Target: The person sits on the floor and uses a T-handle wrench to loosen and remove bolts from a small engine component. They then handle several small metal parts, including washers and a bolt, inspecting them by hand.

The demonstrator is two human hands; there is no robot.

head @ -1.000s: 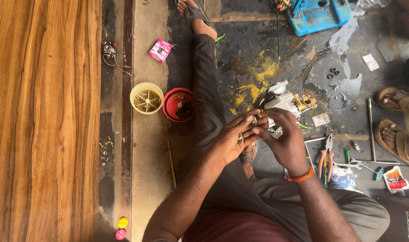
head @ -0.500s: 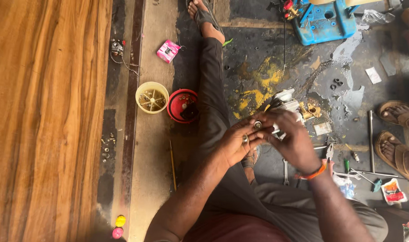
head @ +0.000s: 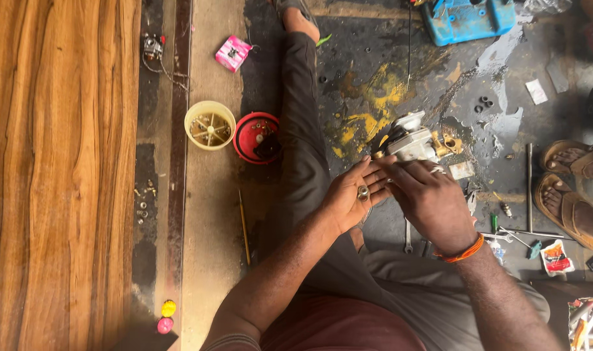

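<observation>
A person sits on the workshop floor (head: 374, 84), left hand (head: 355, 198) open with a small metal ring (head: 363, 192) loose on its palm, right hand (head: 430, 198) gripping a pale carburettor (head: 410, 140); a tilt could likely roll the ring away.

Small round metal nut (head: 362, 192), lying flat on an open palm; whitish metal carburetor (head: 411, 142) just beyond, resting on stained dark floor.
</observation>
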